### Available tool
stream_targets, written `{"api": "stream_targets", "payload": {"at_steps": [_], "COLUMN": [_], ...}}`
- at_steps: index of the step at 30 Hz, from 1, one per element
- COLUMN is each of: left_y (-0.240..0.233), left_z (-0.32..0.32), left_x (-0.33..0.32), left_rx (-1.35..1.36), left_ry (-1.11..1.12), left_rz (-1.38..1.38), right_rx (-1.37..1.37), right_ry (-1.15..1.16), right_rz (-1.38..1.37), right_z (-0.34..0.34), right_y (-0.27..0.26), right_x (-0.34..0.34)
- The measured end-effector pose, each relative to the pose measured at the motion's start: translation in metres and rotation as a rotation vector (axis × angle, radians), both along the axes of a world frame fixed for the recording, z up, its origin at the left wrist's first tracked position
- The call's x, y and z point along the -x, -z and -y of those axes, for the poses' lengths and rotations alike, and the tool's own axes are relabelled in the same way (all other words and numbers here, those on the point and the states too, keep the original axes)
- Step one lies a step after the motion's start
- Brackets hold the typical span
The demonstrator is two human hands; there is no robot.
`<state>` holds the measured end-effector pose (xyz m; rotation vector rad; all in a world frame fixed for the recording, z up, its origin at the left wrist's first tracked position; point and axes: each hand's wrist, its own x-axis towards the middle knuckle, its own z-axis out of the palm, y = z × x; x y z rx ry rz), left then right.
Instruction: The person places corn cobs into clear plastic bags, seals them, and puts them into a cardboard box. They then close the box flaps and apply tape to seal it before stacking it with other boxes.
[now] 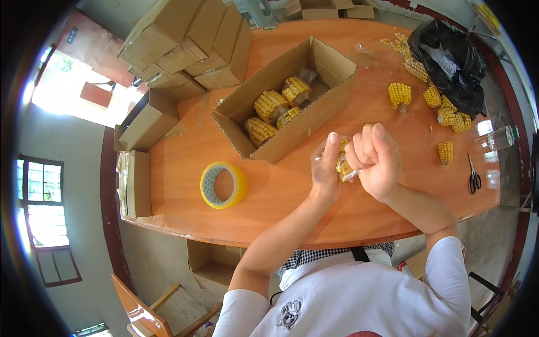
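Over the table, a piece of yellow corn cob (344,165) in clear plastic film is between my hands. My left hand (327,166) holds it from the left, thumb pointing up. My right hand (376,162) is curled against its other side, gripping at the wrapped piece; the curled fingers hide the exact hold. Beyond my hands stands an open cardboard box (290,135) containing several corn pieces (269,105), at least some of them in plastic film.
A yellow tape roll (241,185) lies left. At right are loose corn pieces (399,94), a single piece (445,152), black-handled scissors (474,181), a clear bottle (501,138) and a black plastic bag (450,63). Stacked cardboard boxes (189,38) occupy the far left.
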<state>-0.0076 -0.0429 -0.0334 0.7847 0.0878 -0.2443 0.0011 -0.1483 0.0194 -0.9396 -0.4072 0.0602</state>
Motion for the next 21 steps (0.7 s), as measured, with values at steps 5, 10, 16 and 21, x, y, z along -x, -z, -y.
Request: {"api": "stream_targets", "payload": {"at_steps": [5,10,16,21], "left_y": [-0.007,-0.006,-0.008,-0.010], "left_z": [0.000,-0.003,-0.004,-0.014], "left_x": [0.000,-0.002,0.000,-0.010], "left_rx": [-0.050,-0.035,-0.019,0.074], "left_ry": [-0.032,-0.005,0.007,0.123], "left_rz": [-0.042,-0.066,-0.066,-0.140], "right_rx": [-0.005,-0.005,-0.145,-0.026], "right_ry": [-0.024,-0.048,-0.070,0.209], "right_rz": [-0.037,-0.041,0.019,0.287], "right_z": [0.004,0.008,0.017,0.067], "right_y": [-0.004,-0.016,-0.028,-0.067], "right_x": [0.001,0.003,0.006,-0.023]}}
